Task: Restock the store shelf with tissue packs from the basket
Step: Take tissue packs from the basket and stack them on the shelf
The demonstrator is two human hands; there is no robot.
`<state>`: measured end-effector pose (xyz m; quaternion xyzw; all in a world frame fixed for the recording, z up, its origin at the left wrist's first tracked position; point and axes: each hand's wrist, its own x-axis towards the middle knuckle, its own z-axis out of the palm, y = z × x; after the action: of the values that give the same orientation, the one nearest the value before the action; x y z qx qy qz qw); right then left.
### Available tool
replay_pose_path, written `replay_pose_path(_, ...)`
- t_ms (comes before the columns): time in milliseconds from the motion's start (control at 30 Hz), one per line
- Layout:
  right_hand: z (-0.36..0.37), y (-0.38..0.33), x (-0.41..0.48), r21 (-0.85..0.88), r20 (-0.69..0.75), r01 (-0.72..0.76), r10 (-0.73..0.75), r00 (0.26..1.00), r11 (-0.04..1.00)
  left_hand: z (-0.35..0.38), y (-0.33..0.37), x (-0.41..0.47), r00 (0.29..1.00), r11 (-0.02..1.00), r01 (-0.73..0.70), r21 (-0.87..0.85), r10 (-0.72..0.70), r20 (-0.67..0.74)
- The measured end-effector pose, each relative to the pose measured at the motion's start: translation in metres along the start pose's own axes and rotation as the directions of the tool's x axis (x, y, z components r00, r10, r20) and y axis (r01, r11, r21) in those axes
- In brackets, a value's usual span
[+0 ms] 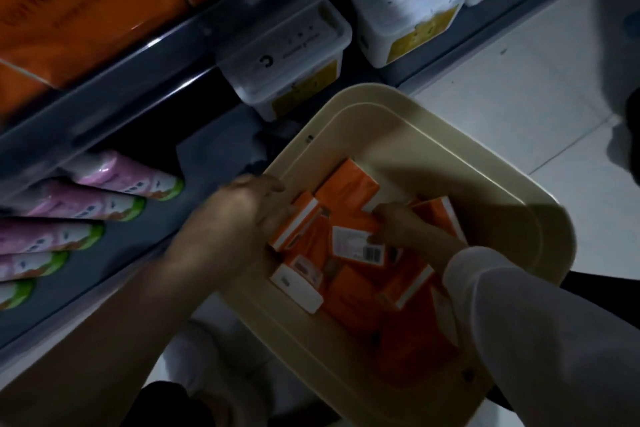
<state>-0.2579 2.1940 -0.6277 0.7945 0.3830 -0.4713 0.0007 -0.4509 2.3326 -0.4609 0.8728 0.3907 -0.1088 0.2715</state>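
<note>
Now fingers [274, 211] of left hand [242, 217] round tissue pack [298, 228] (right hand [401, 225] likewise).

Single head-worn view, steep and close, down onto basket [381, 104] beside the shelf [138, 80].

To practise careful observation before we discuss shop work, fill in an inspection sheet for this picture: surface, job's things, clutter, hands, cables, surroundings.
Surface: dark shelf, low, next to the basket.
Job's things: cream basket holding a jumble of orange tissue packs.
Clutter: pink packs in a row on the shelf; white tubs further along.
Hands: left hand grips a tissue pack at the basket's shelf side; right hand reaches among the packs, grip unclear.
Cables: nothing seen.
Surroundings: pale tiled floor; big orange packs on the shelf above.
</note>
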Motion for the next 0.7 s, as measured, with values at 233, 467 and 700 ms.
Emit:
replay_pose_path(233,-0.047,-0.027,-0.037,0.471,-0.251,0.182,-0.067,0.966,0.863,-0.009,0.013,0.002,0.988,0.931,0.144,-0.337,-0.154,-0.004)
replay_pose_path(467,-0.090,-0.084,-0.115,0.280,-0.532,0.607,-0.406,0.743,0.744,-0.024,0.029,-0.010,0.842,0.262,0.515,-0.816,-0.330,0.426)
replay_pose_path(700,-0.065,-0.104,-0.120,-0.191,-0.620,0.716,-0.648,0.443,0.672,-0.051,0.009,-0.019,0.910,0.204,0.268,-0.941,-0.374,0.178)
